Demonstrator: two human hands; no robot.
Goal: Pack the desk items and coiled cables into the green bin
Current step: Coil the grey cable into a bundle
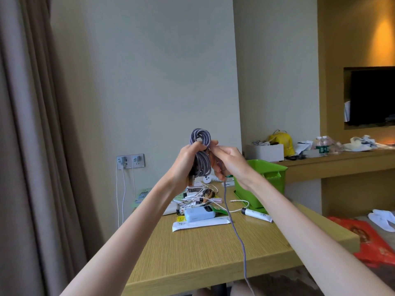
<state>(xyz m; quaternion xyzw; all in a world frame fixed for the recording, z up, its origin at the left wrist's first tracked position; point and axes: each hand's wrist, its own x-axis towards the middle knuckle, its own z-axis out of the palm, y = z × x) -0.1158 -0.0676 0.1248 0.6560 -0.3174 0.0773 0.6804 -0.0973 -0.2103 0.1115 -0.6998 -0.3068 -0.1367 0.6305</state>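
Gripping a purple cable coil in my left hand, I pinched its loose tail with my right hand, above the bench, bin just beyond.

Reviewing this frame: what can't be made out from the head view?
- Inside of the green bin: hidden by its near wall and the right hand.
- Free end of the purple cable: its loose tail runs off the bottom edge.
- Clutter behind the power bank: tangled, small, partly behind the left hand and wrist.
- Print on the white tube: too small.
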